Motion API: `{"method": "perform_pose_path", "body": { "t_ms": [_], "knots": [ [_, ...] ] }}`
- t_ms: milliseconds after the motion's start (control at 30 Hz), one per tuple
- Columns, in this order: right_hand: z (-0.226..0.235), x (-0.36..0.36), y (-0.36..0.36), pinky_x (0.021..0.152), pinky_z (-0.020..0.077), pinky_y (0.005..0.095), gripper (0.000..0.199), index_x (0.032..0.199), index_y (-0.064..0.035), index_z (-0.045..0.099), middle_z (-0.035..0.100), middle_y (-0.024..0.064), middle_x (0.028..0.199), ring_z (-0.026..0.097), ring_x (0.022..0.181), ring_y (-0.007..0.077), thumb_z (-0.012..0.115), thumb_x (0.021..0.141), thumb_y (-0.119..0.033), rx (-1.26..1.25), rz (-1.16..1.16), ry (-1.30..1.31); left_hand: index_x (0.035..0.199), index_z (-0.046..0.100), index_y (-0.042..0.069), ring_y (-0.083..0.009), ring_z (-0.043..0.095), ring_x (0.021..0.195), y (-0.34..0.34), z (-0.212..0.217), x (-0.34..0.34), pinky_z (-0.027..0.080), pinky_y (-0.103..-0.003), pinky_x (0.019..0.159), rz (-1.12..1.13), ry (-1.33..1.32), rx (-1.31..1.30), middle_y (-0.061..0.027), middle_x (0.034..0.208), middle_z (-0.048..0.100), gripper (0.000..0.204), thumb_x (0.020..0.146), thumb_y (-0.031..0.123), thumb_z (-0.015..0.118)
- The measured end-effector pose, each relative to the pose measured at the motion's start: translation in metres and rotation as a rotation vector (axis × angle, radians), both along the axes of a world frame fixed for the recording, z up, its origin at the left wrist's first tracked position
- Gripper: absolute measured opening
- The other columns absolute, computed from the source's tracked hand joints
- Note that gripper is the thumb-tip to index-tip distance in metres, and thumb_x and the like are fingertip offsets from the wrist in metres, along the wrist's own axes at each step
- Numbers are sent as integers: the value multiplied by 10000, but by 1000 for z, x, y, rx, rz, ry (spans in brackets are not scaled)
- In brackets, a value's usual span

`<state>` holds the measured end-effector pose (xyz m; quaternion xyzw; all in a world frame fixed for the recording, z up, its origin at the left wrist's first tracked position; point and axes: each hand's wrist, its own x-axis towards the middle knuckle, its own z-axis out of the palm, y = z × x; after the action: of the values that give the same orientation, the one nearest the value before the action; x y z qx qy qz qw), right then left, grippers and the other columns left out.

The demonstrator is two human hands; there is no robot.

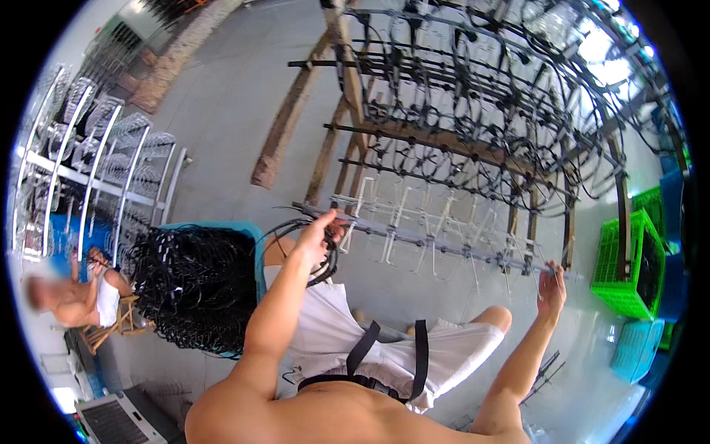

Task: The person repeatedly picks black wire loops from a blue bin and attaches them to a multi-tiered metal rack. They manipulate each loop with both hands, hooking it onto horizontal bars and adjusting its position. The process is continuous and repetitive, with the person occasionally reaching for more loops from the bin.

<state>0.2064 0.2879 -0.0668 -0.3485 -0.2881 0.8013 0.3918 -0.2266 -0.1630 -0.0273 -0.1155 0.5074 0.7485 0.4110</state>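
A long thin grey rod (458, 252) with dark clips and pale bent wire hooks spans the space in front of my lap. My left hand (318, 240) is closed round the rod near its left end, and several black, cord-like loops (323, 272) hang at that hand. At the rod's other end, the fingers of my right hand (551, 294) pinch it. On my left, a heap of glossy black loops (192, 288) fills a teal tub (259, 255) and spills over its side. The exact kind of these loops cannot be made out.
Ahead stands a wooden rack (444, 137) of dark rods hung with black loops. Green crates (614, 259) and a teal crate (637, 348) stand at right. At left are a metal rack (126, 189) and a seated person (81, 303) on a wooden stool (100, 337).
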Motion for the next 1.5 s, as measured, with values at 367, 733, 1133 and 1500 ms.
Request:
{"method": "perform_pose_path", "body": {
  "t_ms": [367,733,1133,1500],
  "knots": [
    [19,-53,16,620,479,252,293,892,-78,566,619,22,763,609,704,138,622,892,-366,150,104,-311,1031,622,60,-117,557,649,-19,-2,-22,417,-245,532,-104,82,-190,-46,913,676,284,891,306,598],
    [27,-52,9,417,410,266,404,723,-70,608,621,61,630,595,528,159,624,868,-447,129,52,-868,1003,609,43,-144,532,685,-65,90,71,434,-268,580,168,261,111,-52,844,605,218,921,239,562],
    [131,-118,-324,661,425,293,651,912,-21,642,632,86,801,572,726,160,332,939,-593,590,776,-568,864,611,8,-250,580,945,-27,127,127,496,-353,811,251,300,810,-152,1053,586,314,943,276,467],
    [147,-196,-418,904,397,336,376,1196,-39,513,566,68,1121,517,1005,170,537,940,-312,-81,647,379,1116,599,49,-299,471,1209,-49,105,183,315,-401,1045,73,357,747,-140,1272,515,324,854,239,611]
  ]
}}
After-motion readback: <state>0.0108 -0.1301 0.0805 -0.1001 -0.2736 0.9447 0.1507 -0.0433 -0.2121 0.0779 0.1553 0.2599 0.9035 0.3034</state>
